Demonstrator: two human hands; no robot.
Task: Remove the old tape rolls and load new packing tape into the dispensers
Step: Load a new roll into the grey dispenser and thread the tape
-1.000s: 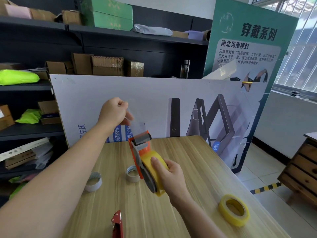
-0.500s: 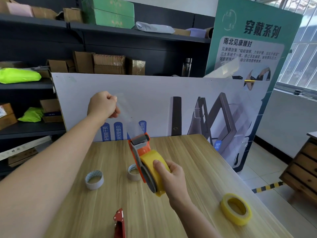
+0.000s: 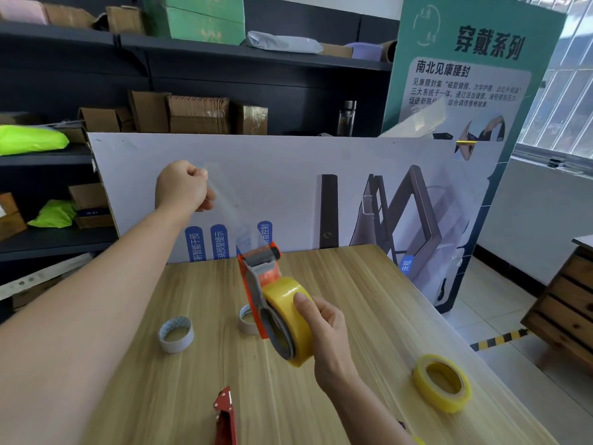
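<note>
**Tape strip stretched from the loaded dispenser**

In the head view, my right hand [image 3: 324, 329] was curled around the yellow packing tape roll [image 3: 288, 303], which sat on the orange tape dispenser [image 3: 256, 277]. My thumb lay across the roll's outer face. I held the dispenser tilted, with its roller head pointing up and away from me over the wooden worktop [image 3: 353, 284].

My left hand [image 3: 181, 186] was raised up and to the left. Its fingers were clenched on the free end of a clear tape strip [image 3: 231, 213], which ran taut from the roller head up to that fist.

Two nearly spent white rolls lay flat on the worktop. One old roll [image 3: 176, 334] lay to the left of the dispenser, and the other spent roll [image 3: 247, 321] was partly hidden behind the orange frame. A spare yellow roll [image 3: 442, 383] lay flat near the right edge, well apart from both hands.

A red dispenser [image 3: 226, 415] showed at the near edge, cut off by the bottom of the frame. A white printed board [image 3: 288, 175] stood along the far edge, with dark shelves [image 3: 256, 56] of cardboard boxes behind it.
</note>
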